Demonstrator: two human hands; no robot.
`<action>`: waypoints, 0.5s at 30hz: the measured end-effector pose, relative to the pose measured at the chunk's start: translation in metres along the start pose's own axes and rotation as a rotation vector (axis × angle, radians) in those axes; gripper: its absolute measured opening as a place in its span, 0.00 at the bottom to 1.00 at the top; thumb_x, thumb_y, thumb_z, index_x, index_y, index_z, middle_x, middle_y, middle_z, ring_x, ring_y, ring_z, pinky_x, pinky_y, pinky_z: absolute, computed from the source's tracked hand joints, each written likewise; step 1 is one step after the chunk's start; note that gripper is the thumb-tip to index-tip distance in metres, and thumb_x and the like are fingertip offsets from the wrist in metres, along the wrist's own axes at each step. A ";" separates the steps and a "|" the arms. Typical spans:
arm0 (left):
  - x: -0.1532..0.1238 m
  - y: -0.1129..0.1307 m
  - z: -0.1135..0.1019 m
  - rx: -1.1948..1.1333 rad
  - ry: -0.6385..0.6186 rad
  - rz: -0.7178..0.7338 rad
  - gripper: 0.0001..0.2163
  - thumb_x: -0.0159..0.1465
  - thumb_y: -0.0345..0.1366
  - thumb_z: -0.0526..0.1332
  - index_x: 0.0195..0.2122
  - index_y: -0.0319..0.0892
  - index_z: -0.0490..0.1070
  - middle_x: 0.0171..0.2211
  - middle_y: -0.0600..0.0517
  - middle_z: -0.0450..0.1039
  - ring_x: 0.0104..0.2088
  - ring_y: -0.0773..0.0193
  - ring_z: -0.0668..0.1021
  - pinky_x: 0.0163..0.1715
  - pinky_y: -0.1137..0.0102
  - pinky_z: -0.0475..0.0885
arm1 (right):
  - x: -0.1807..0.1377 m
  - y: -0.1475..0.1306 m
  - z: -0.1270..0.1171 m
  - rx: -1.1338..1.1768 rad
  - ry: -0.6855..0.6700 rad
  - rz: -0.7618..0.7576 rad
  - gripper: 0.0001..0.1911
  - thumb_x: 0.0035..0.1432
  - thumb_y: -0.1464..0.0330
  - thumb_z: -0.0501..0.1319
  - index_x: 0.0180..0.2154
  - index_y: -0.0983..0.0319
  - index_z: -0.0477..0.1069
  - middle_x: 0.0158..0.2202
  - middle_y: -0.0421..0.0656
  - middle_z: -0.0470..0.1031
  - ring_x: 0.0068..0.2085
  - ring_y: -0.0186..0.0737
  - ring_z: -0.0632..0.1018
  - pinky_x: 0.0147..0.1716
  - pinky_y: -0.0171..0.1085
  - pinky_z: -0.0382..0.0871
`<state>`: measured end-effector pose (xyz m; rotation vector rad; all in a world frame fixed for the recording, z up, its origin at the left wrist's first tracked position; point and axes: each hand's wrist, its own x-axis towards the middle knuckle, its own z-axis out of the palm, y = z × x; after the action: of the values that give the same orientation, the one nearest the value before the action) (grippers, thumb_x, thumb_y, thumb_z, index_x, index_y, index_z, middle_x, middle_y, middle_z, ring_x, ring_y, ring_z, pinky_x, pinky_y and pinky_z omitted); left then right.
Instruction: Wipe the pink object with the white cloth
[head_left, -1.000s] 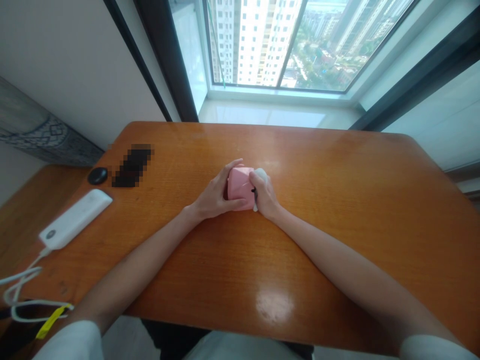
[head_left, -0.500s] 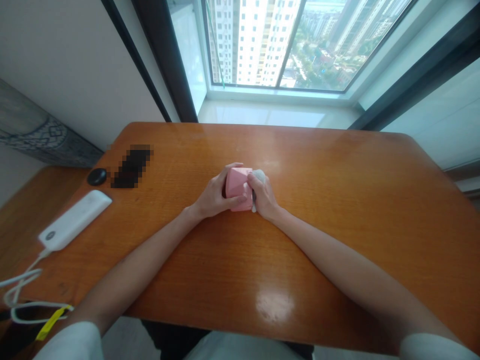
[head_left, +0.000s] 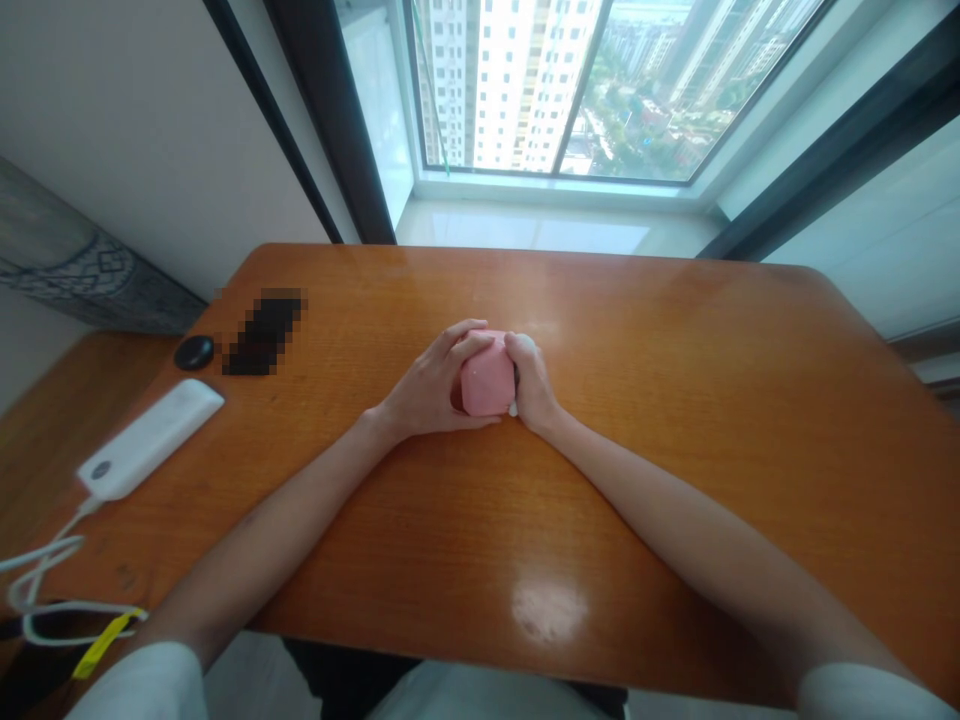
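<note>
A small pink box-like object (head_left: 487, 385) rests on the middle of the wooden table (head_left: 675, 420). My left hand (head_left: 431, 385) curls around its left side, fingers over the top. On the box's other side, my right hand (head_left: 534, 385) grips it with closed fingers. A bit of something white shows under that hand, too hidden to name.
At the left of the table lie a white power bank (head_left: 150, 438) with a white cable (head_left: 45, 590), a round black object (head_left: 194, 352) and a blurred dark item (head_left: 264, 332). A window sill and large window stand behind the far edge.
The pink object has been turned in my hands and now shows a rounder face. The white and dark thing in my right hand is now almost hidden. Both hands stay put.
</note>
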<state>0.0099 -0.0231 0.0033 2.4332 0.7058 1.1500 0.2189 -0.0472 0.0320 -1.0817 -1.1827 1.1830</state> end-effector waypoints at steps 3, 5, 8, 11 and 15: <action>0.002 0.005 0.001 -0.085 0.035 -0.082 0.56 0.57 0.64 0.88 0.80 0.53 0.65 0.75 0.37 0.75 0.71 0.34 0.83 0.71 0.42 0.83 | -0.002 0.003 -0.001 -0.009 -0.013 -0.006 0.40 0.65 0.26 0.64 0.29 0.56 0.70 0.26 0.39 0.66 0.28 0.37 0.65 0.26 0.38 0.62; 0.001 0.006 0.003 -0.183 0.023 -0.206 0.53 0.60 0.66 0.85 0.79 0.51 0.65 0.70 0.39 0.79 0.61 0.40 0.88 0.63 0.47 0.87 | -0.004 0.003 -0.001 -0.018 -0.021 0.013 0.41 0.63 0.24 0.65 0.29 0.55 0.69 0.24 0.38 0.65 0.26 0.36 0.64 0.23 0.37 0.59; -0.003 0.004 0.007 -0.291 -0.022 -0.327 0.51 0.65 0.67 0.81 0.81 0.50 0.64 0.67 0.39 0.82 0.56 0.44 0.89 0.57 0.51 0.87 | -0.006 0.000 0.000 -0.017 -0.044 0.035 0.42 0.61 0.23 0.66 0.29 0.54 0.67 0.23 0.37 0.63 0.24 0.35 0.64 0.20 0.37 0.56; -0.005 -0.002 0.008 -0.243 0.010 -0.245 0.58 0.64 0.68 0.82 0.86 0.54 0.56 0.77 0.36 0.74 0.68 0.37 0.84 0.66 0.45 0.85 | -0.005 -0.002 0.001 0.003 -0.066 0.053 0.42 0.61 0.23 0.67 0.29 0.54 0.67 0.22 0.36 0.64 0.24 0.36 0.66 0.20 0.37 0.58; -0.005 -0.008 0.005 -0.029 0.001 -0.034 0.66 0.57 0.72 0.85 0.88 0.59 0.53 0.86 0.34 0.59 0.83 0.27 0.70 0.80 0.33 0.74 | -0.001 -0.002 0.001 0.035 -0.017 0.032 0.40 0.65 0.26 0.66 0.29 0.55 0.66 0.24 0.37 0.65 0.26 0.36 0.67 0.25 0.38 0.63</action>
<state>0.0085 -0.0202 -0.0066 2.3874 0.7228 1.1403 0.2183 -0.0481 0.0342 -1.0693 -1.1570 1.2355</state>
